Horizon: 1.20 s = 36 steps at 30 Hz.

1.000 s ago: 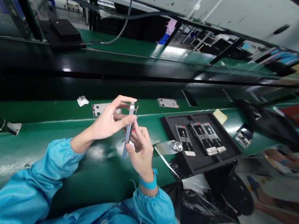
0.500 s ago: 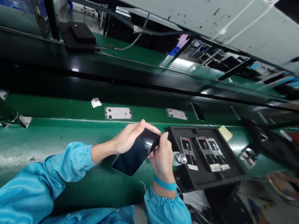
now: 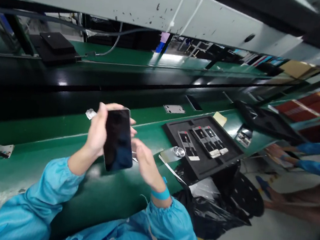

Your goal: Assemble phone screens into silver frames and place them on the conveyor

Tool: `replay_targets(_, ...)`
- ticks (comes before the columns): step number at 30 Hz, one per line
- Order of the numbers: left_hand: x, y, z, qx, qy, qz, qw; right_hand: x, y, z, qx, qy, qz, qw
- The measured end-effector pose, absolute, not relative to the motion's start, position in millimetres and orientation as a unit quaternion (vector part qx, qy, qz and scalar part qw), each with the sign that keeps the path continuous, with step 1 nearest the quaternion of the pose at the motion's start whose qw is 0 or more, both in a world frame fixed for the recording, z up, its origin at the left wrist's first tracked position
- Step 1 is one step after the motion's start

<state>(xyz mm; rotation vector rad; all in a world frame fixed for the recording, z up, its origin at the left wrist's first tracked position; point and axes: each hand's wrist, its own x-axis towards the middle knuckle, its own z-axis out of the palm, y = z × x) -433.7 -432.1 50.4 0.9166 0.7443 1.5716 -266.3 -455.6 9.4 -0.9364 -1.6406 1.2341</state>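
Note:
A smartphone [image 3: 118,140] with a dark glossy screen is tilted upright over the green bench. My left hand [image 3: 97,133] grips it, thumb along the left edge and fingertips showing past the right edge. Close to the lower right edge of the phone is my right hand [image 3: 147,161], its fingers curled together and partly hidden. A small pale edge shows by those fingers; I cannot make out what it is. On my right wrist sits a blue band [image 3: 160,194]. Right of that hand are a bottle with a metal top [image 3: 178,151] and a white strip [image 3: 172,171].
A black foam tray [image 3: 200,168] holds several phone parts [image 3: 210,140]. Beyond it lie a yellow paper [image 3: 220,119] and another part [image 3: 244,136]. Pale phone frames [image 3: 174,109] and crumpled tissue [image 3: 90,114] lie along the back strip. A co-worker's hands [image 3: 279,153] are at far right.
The phone has turned more upright and its screen faces me more. My right hand has shifted from the phone's upper edge to its lower right side. The view has swung right.

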Motion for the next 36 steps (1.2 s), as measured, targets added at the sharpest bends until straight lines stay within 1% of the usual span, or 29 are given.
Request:
replay_targets(2, -445, -427, 60, 0.31, 0.304, 0.68, 0.59, -266, -463, 1, -0.327, -0.693, 0.532, 0.361)
replay_targets(4, -451, -424, 66, 0.282, 0.295, 0.689, 0.599, -267, -467, -6, -0.3, -0.706, 0.548, 0.333)
replay_targets(8, -450, -424, 65, 0.281, 0.282, 0.698, 0.595, -278, -464, -18, -0.305, -0.647, 0.588, 0.376)
replay_targets(11, -445, -424, 61, 0.289, 0.282, 0.722, 0.562, -292, -460, -24, -0.31, -0.621, 0.607, 0.388)
replay_targets(14, -446, -421, 59, 0.293, 0.282, 0.744, 0.53, -305, -458, -27, -0.316, -0.617, 0.615, 0.377)
replay_targets(19, -456, -416, 62, 0.265, 0.297, 0.765, 0.507, -320, -454, -19, -0.304, -0.614, 0.634, 0.358)
replay_targets(25, -472, -405, 71, 0.231, 0.3, 0.832, 0.406, -349, -428, -3, -0.237, -0.632, 0.677, 0.294)
replay_targets(29, -515, -380, 59, 0.209, 0.315, 0.843, 0.383, -387, -414, -19, -0.267, -0.644, 0.651, 0.302)
replay_targets(32, -573, -358, 32, 0.201, 0.372, 0.827, 0.371, -405, -408, -42, -0.291, -0.66, 0.633, 0.28)
replay_targets(34, -609, -348, 9, 0.204, 0.405, 0.813, 0.366, -405, -397, -53, -0.341, -0.693, 0.575, 0.268)
replay_targets(36, -631, -342, -14, 0.175, 0.434, 0.806, 0.362, -400, -376, -59, -0.416, -0.714, 0.492, 0.274)
